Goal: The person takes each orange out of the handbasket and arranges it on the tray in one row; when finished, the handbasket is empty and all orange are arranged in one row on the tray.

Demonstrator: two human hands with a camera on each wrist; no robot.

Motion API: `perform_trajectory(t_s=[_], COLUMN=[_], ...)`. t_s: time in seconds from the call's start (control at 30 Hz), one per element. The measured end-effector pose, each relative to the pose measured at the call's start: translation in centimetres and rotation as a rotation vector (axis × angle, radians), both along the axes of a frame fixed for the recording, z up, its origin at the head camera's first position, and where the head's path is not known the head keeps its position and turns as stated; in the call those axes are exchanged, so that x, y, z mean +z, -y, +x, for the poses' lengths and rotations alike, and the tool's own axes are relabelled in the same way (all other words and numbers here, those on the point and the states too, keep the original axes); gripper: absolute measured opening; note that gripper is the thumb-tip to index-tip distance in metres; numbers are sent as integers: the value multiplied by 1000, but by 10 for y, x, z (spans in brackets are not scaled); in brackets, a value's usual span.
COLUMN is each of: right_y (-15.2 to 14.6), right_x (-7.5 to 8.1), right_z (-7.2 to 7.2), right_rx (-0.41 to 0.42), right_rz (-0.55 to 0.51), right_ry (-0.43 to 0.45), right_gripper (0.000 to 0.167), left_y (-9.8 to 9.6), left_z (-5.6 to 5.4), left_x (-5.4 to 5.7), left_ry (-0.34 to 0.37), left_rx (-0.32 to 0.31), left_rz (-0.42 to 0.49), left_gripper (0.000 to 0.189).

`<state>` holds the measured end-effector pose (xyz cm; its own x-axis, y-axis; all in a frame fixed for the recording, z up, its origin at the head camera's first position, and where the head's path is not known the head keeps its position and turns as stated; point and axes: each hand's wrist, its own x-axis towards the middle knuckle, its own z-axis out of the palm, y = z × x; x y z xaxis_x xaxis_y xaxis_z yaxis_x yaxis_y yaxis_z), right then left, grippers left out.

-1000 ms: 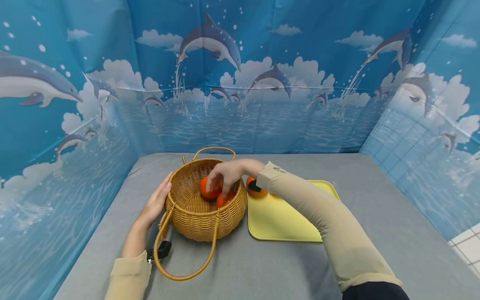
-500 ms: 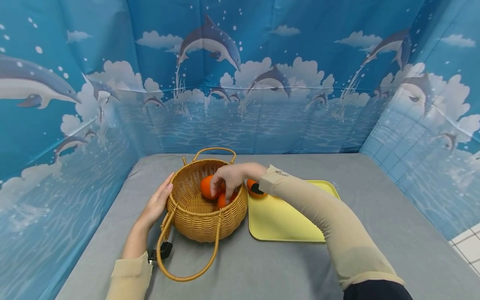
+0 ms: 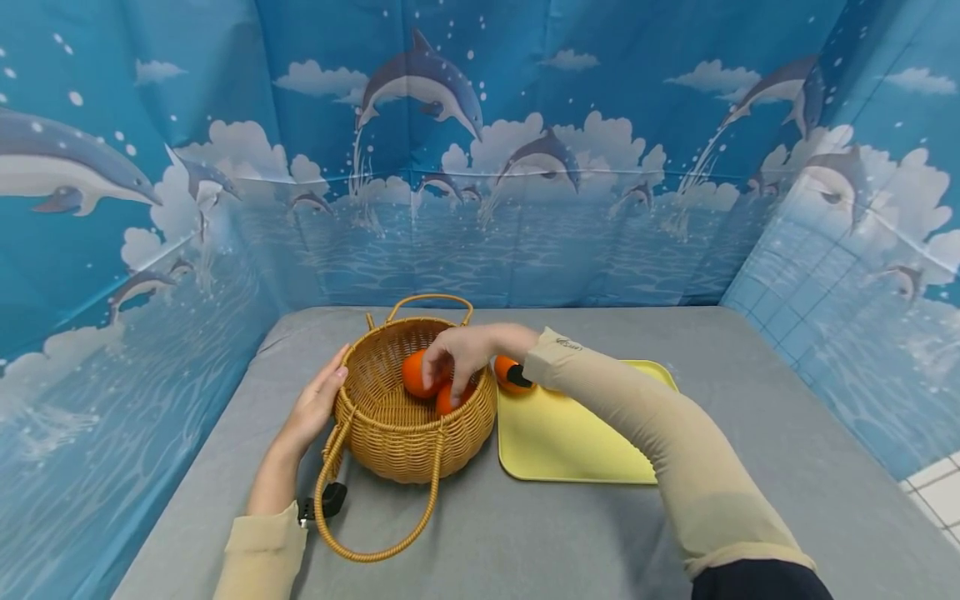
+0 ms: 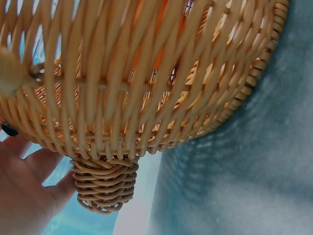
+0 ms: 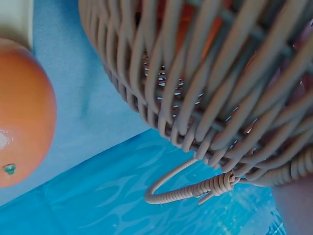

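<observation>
A round wicker basket (image 3: 408, 454) with hooped handles stands left of centre. Inside it lie an orange (image 3: 415, 375) and, nearer the front rim, a second orange (image 3: 447, 405), partly covered. Bent over the right rim, my right hand (image 3: 463, 354) reaches in with curled fingers and thumb about the oranges; some fingertips are hidden. My left hand (image 3: 311, 408) rests flat along the basket's left side, fingertips at the rim. The left wrist view has this hand (image 4: 24, 188) beside the weave. Through the wicker in the right wrist view, orange colour shows.
A yellow tray (image 3: 570, 446) lies right of the basket, with another orange (image 3: 508, 375) at its far left corner, partly behind a black wrist device (image 3: 519, 376). Grey cloth (image 3: 525, 542) covers the table. A dolphin-printed curtain (image 3: 480, 242) encloses the back and sides.
My right hand has shifted slightly right and down inside the basket, still about the oranges. The basket has moved a touch to the right. My left hand stays at its side.
</observation>
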<state>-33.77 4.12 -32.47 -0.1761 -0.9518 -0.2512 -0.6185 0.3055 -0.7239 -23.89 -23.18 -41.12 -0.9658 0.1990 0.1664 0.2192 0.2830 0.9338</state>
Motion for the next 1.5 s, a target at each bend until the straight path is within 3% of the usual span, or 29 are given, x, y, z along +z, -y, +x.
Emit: perform_trajectory(t_s=[0.27, 0.57, 0.87, 1.1, 1.23, 1.5], right_y=[-8, -6, -1, 1, 2, 1], right_x=[5, 8, 6, 7, 5, 1], right_z=[3, 5, 2, 3, 4, 2], right_rx=[-6, 20, 13, -23, -41, -57], right_rz=[25, 121, 207, 214, 212, 196], right_ry=[-40, -249, -310, -424, -472, -469], right_gripper=[40, 40, 37, 41, 42, 43], left_y=[-3, -3, -1, -14, -14, -15], left_z=[-1, 1, 1, 18, 18, 18], left_x=[-3, -1, -1, 30, 29, 31], left_ry=[-30, -36, -54, -41, -50, -53], left_rx=[22, 43, 46, 43, 42, 49], left_rz=[11, 13, -4, -14, -18, -24], left_gripper=[50, 49, 52, 49, 49, 49])
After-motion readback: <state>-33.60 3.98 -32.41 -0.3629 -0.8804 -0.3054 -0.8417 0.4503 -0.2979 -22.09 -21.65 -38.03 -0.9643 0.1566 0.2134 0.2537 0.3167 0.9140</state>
